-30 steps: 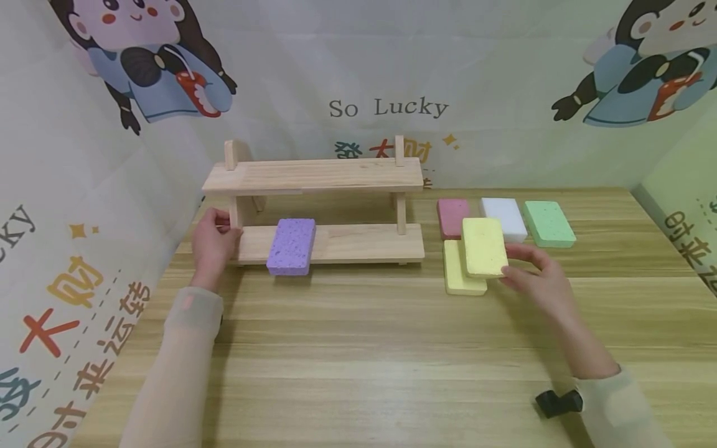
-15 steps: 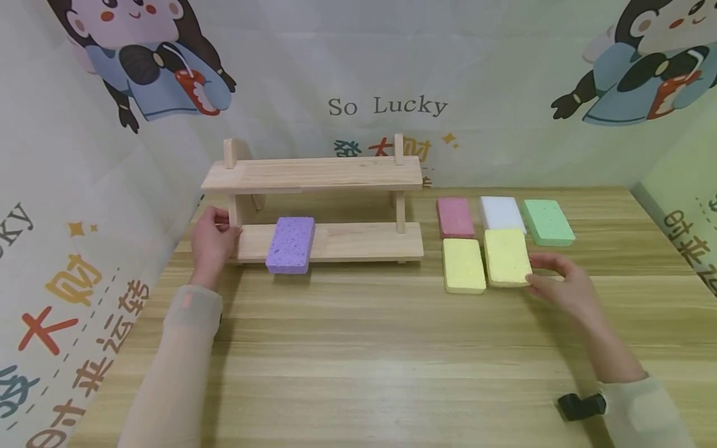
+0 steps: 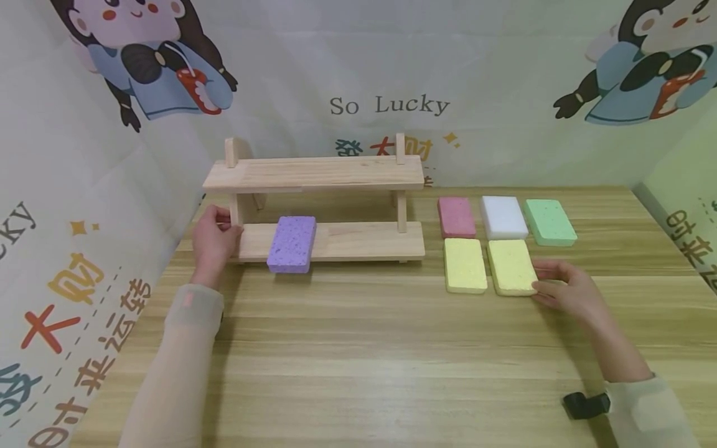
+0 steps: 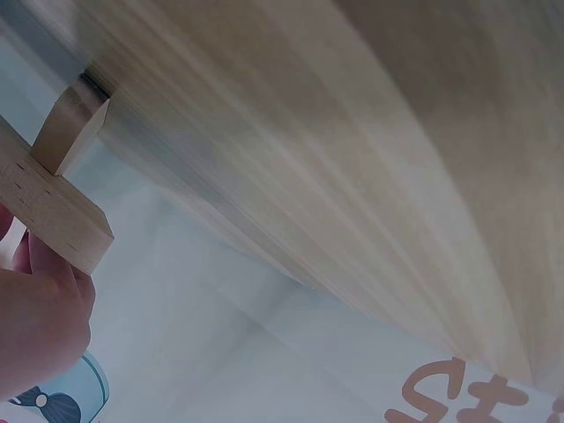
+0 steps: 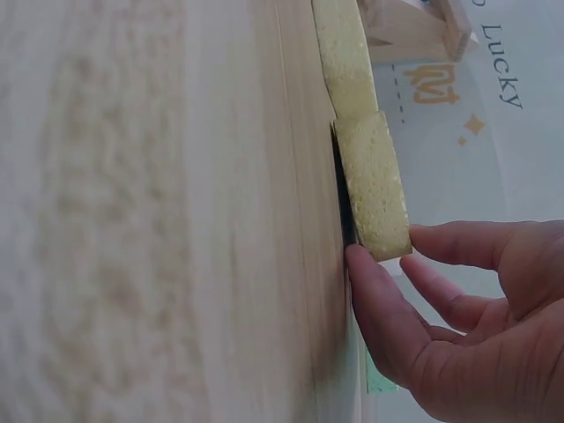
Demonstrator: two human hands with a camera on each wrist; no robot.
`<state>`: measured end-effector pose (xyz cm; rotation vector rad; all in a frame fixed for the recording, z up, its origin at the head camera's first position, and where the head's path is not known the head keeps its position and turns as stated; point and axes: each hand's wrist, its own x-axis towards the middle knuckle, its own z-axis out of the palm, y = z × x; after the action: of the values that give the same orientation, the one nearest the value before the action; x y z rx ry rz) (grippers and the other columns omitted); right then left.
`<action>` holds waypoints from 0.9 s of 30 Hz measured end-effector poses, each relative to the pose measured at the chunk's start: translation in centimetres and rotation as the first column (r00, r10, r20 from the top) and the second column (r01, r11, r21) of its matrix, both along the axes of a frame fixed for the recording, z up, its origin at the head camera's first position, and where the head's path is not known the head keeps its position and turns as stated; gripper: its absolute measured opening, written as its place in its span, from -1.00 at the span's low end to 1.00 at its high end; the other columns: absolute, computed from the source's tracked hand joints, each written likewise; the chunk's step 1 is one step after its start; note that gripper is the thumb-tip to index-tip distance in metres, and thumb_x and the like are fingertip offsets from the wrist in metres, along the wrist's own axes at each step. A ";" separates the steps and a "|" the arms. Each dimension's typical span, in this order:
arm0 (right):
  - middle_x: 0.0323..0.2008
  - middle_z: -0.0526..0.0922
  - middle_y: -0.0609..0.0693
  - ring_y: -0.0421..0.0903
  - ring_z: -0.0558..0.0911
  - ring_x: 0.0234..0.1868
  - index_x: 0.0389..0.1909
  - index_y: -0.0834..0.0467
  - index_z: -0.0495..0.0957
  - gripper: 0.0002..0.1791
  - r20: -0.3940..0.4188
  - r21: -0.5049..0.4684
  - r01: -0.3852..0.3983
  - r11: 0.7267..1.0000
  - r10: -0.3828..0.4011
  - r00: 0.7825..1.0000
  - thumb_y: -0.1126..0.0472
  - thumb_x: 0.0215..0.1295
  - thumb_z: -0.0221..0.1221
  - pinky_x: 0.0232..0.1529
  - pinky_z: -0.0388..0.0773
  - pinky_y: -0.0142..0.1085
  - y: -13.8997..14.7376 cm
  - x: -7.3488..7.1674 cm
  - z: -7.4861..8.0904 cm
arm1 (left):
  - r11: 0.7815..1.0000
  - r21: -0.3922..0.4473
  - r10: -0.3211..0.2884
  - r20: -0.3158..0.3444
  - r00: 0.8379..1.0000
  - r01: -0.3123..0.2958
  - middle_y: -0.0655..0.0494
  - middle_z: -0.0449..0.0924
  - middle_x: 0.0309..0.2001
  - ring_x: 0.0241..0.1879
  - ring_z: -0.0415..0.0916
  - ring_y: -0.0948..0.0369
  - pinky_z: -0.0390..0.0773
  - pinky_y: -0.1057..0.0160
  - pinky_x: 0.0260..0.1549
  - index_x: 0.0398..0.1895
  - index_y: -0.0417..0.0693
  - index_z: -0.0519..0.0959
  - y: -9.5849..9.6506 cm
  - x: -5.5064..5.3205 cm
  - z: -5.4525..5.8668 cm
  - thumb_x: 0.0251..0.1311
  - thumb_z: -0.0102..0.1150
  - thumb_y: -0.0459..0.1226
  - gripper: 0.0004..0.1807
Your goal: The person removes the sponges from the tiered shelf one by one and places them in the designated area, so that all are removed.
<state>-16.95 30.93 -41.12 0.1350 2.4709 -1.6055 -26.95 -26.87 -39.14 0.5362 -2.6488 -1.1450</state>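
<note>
In the head view my left hand (image 3: pixel 215 242) grips the left upright of a two-tier wooden shelf (image 3: pixel 364 242); the left wrist view shows its fingers (image 4: pixel 44 291) against the wood. A purple sponge (image 3: pixel 292 244) lies on the lower board, its front end jutting past the edge. On the right, my right hand (image 3: pixel 571 294) pinches the right end of a yellow sponge (image 3: pixel 512 267). The right wrist view shows thumb and finger at that end, with a dark gap beneath the sponge (image 5: pixel 374 185). A second yellow sponge (image 3: pixel 465 266) lies just left of it.
Behind the yellow sponges lie a pink sponge (image 3: pixel 456 218), a white sponge (image 3: pixel 504 217) and a green sponge (image 3: pixel 551 222) in a row. The wood-grain table (image 3: pixel 358 354) runs back to a printed cloth (image 3: pixel 493 68).
My right hand has carried the yellow sponge rightward and down, from above the other yellow sponge to beside it, in front of the white one. My left hand has stayed on the shelf.
</note>
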 end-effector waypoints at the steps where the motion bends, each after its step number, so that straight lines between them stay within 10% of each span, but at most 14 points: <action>1: -0.03 0.43 0.08 -0.49 0.55 -0.27 0.37 0.56 0.11 -0.39 0.003 0.001 -0.003 1.000 0.003 1.000 0.45 0.38 0.07 -0.16 0.66 -0.50 0.0 0.0 0.0 | 1.000 0.002 0.001 0.001 1.000 -0.001 -0.27 0.52 0.15 0.15 0.49 -0.07 0.50 -0.03 0.18 0.17 -0.29 0.39 0.0 0.0 0.0 0.30 0.12 -0.41 -0.62; 16: 0.14 0.47 0.45 -0.56 0.46 -0.29 0.28 0.50 0.29 -0.45 -0.067 0.232 0.002 0.973 0.014 0.998 0.28 0.39 0.14 -0.29 0.60 -0.53 0.3 0.0 0.6 | 1.000 0.004 -0.002 -0.007 1.000 0.002 -0.28 0.54 0.13 0.14 0.51 -0.07 0.51 -0.01 0.15 0.15 -0.30 0.39 0.0 0.0 0.0 0.28 0.13 -0.42 -0.62; 23: -0.25 0.53 -0.46 -0.67 0.46 -0.29 0.26 0.43 0.37 -0.45 -0.204 0.185 0.097 0.978 -0.059 0.977 0.15 0.41 0.16 -0.30 0.53 -0.63 -0.5 -0.2 2.1 | 1.000 -0.001 -0.009 -0.039 0.999 0.009 -0.29 0.56 0.10 0.11 0.53 -0.07 0.52 0.01 0.12 0.13 -0.32 0.41 0.0 0.1 -0.2 0.25 0.15 -0.44 -0.62; 27: -0.32 0.55 -0.54 -0.56 0.58 -0.29 0.09 0.23 0.50 -0.69 -0.238 -0.004 0.083 0.997 -0.081 0.968 0.27 0.38 0.18 -0.26 0.60 -0.61 -1.8 -0.2 3.0 | 1.000 -0.014 -0.014 -0.038 0.999 0.013 -0.29 0.56 0.10 0.10 0.53 -0.07 0.53 0.01 0.11 0.13 -0.32 0.41 -0.1 0.1 -0.3 0.26 0.15 -0.43 -0.62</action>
<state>-17.17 29.12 -38.12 0.0479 2.6802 -1.7409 -26.90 -26.97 -39.43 0.4898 -2.6298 -1.1281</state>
